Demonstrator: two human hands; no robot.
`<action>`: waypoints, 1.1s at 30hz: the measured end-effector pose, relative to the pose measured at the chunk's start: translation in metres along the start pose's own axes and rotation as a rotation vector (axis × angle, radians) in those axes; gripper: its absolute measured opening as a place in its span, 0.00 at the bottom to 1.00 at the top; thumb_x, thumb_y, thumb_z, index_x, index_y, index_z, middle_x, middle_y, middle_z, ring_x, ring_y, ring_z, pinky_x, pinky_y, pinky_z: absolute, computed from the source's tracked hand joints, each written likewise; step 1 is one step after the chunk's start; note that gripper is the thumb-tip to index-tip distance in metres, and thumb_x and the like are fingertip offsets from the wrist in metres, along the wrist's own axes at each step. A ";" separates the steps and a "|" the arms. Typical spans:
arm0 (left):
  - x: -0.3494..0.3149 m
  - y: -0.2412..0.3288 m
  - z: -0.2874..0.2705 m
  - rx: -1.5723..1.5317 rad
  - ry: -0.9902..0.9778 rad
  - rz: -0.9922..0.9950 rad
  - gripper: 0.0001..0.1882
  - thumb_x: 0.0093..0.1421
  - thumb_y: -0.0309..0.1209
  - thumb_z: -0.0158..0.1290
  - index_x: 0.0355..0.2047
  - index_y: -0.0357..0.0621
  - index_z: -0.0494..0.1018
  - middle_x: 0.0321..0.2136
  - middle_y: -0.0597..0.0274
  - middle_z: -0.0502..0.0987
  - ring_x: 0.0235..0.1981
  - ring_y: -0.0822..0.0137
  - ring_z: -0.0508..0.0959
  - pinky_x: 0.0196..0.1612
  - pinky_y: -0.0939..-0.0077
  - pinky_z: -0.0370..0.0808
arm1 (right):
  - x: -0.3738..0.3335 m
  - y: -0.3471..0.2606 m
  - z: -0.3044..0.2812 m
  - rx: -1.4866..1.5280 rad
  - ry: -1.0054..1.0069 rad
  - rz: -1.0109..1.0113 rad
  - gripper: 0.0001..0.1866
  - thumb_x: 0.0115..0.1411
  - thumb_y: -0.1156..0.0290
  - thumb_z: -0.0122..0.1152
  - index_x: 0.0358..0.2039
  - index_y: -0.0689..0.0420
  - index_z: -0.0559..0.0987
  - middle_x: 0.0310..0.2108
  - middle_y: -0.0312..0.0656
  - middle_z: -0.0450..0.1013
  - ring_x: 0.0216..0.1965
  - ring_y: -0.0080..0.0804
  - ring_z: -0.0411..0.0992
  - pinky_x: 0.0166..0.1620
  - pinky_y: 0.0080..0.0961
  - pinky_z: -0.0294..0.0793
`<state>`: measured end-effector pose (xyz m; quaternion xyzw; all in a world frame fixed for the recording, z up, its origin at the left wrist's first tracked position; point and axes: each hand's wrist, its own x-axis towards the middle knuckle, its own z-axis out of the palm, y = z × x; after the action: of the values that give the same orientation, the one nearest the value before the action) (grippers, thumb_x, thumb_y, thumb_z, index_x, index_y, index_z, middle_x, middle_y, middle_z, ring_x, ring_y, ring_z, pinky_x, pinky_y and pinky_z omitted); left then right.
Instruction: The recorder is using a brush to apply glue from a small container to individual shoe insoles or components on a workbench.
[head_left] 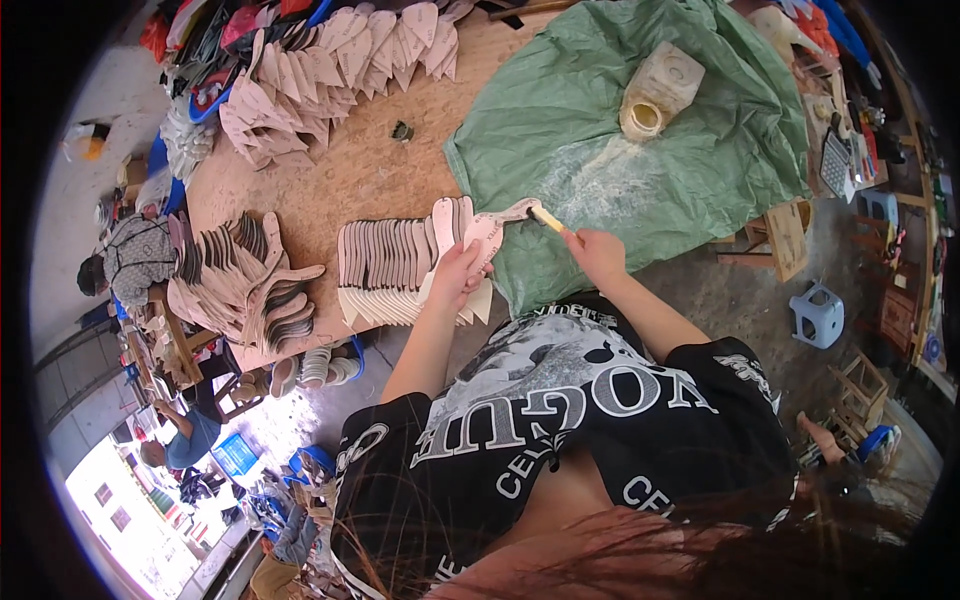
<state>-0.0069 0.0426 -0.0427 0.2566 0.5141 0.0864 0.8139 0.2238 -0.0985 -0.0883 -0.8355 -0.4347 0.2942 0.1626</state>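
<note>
Insole piece (484, 240), pale pinkish with small dark marks on it, sits right between the two hands in the head view, which is the only one we've got. Left hand (460, 276) has the wide end pinched between thumb and fingers, and the narrow end points away toward the upper right. Right hand (598, 254) is closed around the end of a brush (547, 219) with a yellowish handle and a dark tip, and that tip is at the narrow end of the piece. Looks like it's touching, though it's pretty small to tell. So basically: left hand at one end of the piece, brush at the other, right hand just past that.

The piece is held up over the near edge of a green sheet (720, 150) that's draped across part of the brown desk (380, 165). Up on the sheet, well beyond the hands, there's a grubby whitish container (680, 75) with its round mouth facing the person, plus a pale smeary patch (600, 185) on the sheet below it.

Just left of the left hand is a neat row of similar pieces (385, 255), overlapping each other. Further left there's a messier pile (240, 285), and more pale cutouts (340, 65) fan out along the far side.
</note>
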 end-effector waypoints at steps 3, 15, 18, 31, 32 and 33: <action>0.003 0.003 -0.004 0.072 -0.034 0.003 0.11 0.65 0.36 0.46 0.42 0.43 0.67 0.20 0.60 0.73 0.08 0.81 0.58 0.10 0.89 0.51 | 0.018 0.002 -0.003 -0.062 -0.019 0.075 0.26 0.59 0.47 0.48 0.19 0.57 0.78 0.20 0.47 0.72 0.25 0.48 0.72 0.28 0.43 0.68; 0.014 0.005 -0.020 0.713 0.038 0.227 0.17 0.58 0.43 0.56 0.36 0.40 0.75 0.19 0.69 0.74 0.14 0.80 0.67 0.15 0.84 0.61 | 0.030 -0.044 -0.033 0.069 -0.177 -0.162 0.27 0.58 0.45 0.51 0.19 0.58 0.78 0.20 0.50 0.72 0.24 0.50 0.71 0.28 0.43 0.68; 0.002 0.009 -0.014 0.790 0.148 0.181 0.16 0.56 0.41 0.59 0.29 0.39 0.77 0.15 0.70 0.71 0.13 0.79 0.66 0.15 0.83 0.61 | 0.007 -0.062 -0.043 0.128 -0.190 -0.211 0.28 0.57 0.45 0.52 0.17 0.58 0.77 0.18 0.50 0.70 0.23 0.51 0.70 0.26 0.43 0.67; -0.014 0.009 0.008 1.085 0.275 0.375 0.24 0.53 0.49 0.58 0.24 0.34 0.76 0.19 0.50 0.76 0.21 0.58 0.77 0.27 0.65 0.71 | 0.054 0.023 -0.106 -0.161 0.101 0.018 0.29 0.57 0.44 0.49 0.19 0.59 0.79 0.22 0.51 0.73 0.27 0.52 0.72 0.30 0.45 0.70; -0.019 0.011 0.010 1.217 0.363 0.399 0.26 0.52 0.51 0.57 0.28 0.34 0.75 0.22 0.46 0.77 0.26 0.51 0.77 0.31 0.60 0.71 | 0.062 0.032 -0.125 -0.172 0.104 0.101 0.29 0.57 0.44 0.49 0.19 0.60 0.79 0.23 0.51 0.73 0.27 0.52 0.72 0.30 0.45 0.70; -0.020 0.011 0.013 1.346 0.446 0.426 0.28 0.52 0.53 0.57 0.32 0.34 0.74 0.26 0.42 0.77 0.32 0.45 0.78 0.35 0.55 0.72 | 0.072 0.040 -0.145 -0.185 0.110 0.187 0.29 0.57 0.44 0.49 0.19 0.60 0.79 0.23 0.52 0.73 0.27 0.52 0.72 0.30 0.45 0.70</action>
<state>-0.0029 0.0397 -0.0163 0.7707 0.5480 -0.0413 0.3224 0.3730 -0.0643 -0.0221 -0.8987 -0.3705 0.2206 0.0802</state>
